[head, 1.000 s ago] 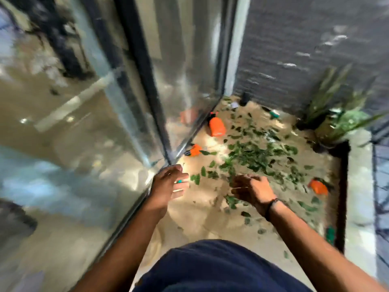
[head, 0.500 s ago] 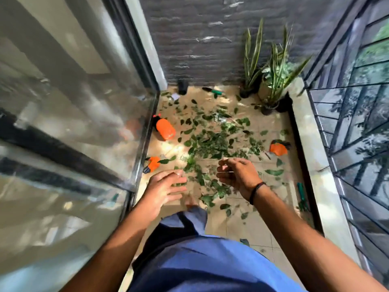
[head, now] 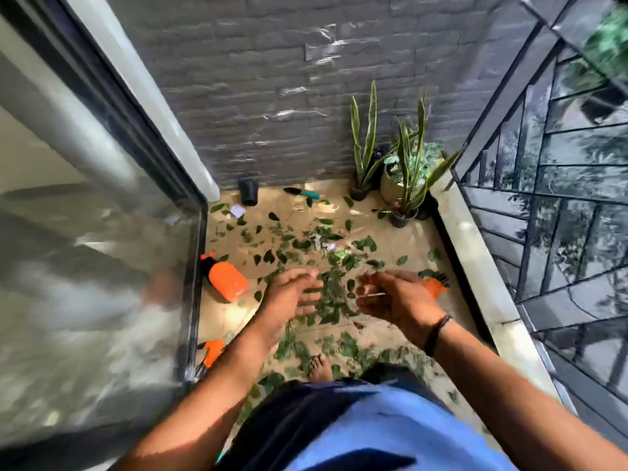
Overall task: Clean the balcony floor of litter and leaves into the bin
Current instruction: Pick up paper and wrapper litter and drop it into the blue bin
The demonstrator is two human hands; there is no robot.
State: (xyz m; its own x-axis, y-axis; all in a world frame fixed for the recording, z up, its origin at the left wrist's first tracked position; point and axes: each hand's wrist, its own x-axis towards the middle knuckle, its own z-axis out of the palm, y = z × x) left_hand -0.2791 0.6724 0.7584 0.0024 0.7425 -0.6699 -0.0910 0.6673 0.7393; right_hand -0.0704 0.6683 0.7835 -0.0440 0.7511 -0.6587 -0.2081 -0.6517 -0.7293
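Along my left side runs the glass door (head: 102, 266), and at its foot on the balcony floor (head: 407, 239) lies an orange spray bottle (head: 227, 281) on its side, with a second orange thing (head: 212, 350) nearer to me against the door frame; I cannot tell what it is. My left hand (head: 289, 294) hangs above the floor with its fingers loosely spread, grasping nothing. Below and between my hands the leaves (head: 331, 290) lie thickest, and they scatter on toward the far wall, where a small black pot (head: 248, 192), a scrap of white paper (head: 238, 210) and a green-handled trowel (head: 302, 192) also sit. My right hand (head: 394, 300) is raised beside the left, fingers curled, and pinches what looks like a thin pale stick (head: 372, 295). Just past it another orange object (head: 433, 287) peeks out, and the potted plants (head: 404, 185) stand in the far right corner by the railing (head: 543, 198).

I judge I am at the very start of gathering: nearly all the litter is down there, and I see no bin anywhere. Next I need to bend down, scoop the dense pile under my hands with both palms, and find the bin to drop it in.
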